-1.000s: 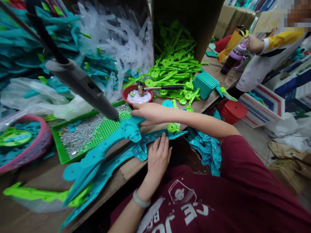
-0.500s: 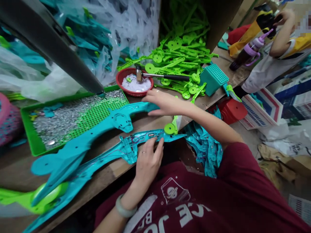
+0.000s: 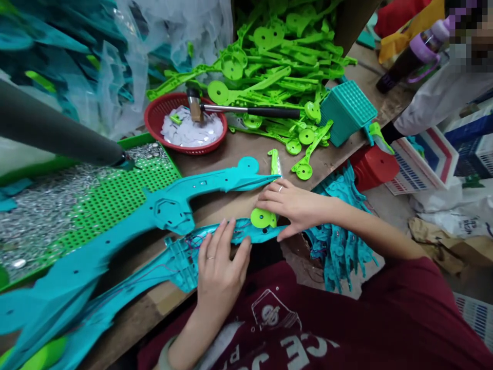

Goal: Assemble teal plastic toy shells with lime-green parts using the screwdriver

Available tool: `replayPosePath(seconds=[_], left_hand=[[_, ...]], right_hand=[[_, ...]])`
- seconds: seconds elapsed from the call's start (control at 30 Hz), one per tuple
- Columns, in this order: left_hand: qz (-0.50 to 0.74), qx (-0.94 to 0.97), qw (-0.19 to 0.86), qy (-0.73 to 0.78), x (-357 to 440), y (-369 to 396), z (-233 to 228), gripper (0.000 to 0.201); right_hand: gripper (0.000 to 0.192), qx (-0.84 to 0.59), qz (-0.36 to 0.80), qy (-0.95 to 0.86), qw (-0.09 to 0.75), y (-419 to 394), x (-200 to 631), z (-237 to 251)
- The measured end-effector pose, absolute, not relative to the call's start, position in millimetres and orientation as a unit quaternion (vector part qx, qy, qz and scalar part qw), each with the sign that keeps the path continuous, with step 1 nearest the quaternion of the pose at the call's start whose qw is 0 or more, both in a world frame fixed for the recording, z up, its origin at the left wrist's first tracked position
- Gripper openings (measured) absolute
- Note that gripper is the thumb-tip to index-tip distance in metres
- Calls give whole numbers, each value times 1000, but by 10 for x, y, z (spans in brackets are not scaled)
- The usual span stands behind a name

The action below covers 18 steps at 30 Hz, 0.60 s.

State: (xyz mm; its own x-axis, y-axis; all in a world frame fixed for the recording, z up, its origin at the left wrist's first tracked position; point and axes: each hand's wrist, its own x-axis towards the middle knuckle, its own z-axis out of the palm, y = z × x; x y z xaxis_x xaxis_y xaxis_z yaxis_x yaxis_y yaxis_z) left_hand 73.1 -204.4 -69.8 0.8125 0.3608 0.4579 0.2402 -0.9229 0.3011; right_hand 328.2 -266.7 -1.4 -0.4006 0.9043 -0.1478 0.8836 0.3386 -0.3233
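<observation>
Two long teal plastic shells lie side by side. The nearer teal shell (image 3: 181, 259) is turned hollow side up, with thin wires inside; the farther teal shell (image 3: 165, 213) shows its outer face. My left hand (image 3: 223, 257), wearing a ring and bangle, rests with spread fingers across the nearer shell. A lime-green piece with a round disc (image 3: 262, 218) sits at this shell's right end. My right hand (image 3: 296, 205) arches over that piece, its thumb by the shell's tip and its fingers apart from the thumb. What lies under the palm is hidden.
A hammer (image 3: 250, 110) lies across a red basket (image 3: 154, 126) of pale flat pieces. Small metal parts fill a green perforated tray (image 3: 154, 177). Lime-green parts (image 3: 277, 67) are heaped behind. A grey pole-like tool (image 3: 69, 126) slants in from the left. A co-worker's sleeve (image 3: 431, 97) shows at right.
My right hand has left the end of the farther shell and come down over the lime-green piece. My left hand stays on the nearer shell. The whole view has shifted.
</observation>
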Motion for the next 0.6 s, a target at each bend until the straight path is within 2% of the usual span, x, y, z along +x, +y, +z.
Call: replayPosePath(seconds=[0.13, 0.33, 0.6], left_hand=[[254, 947, 113, 161, 725, -2040, -700, 24], [257, 946, 105, 165, 732, -2051, -710, 21], [281, 941, 92, 165, 760, -2070, -739, 18]], right_hand=[[73, -553, 177, -812, 54, -2646, 3231, -102], [47, -579, 154, -796, 79, -2640, 3119, -219], [46, -596, 103, -789, 110, -2681, 3067, -246]])
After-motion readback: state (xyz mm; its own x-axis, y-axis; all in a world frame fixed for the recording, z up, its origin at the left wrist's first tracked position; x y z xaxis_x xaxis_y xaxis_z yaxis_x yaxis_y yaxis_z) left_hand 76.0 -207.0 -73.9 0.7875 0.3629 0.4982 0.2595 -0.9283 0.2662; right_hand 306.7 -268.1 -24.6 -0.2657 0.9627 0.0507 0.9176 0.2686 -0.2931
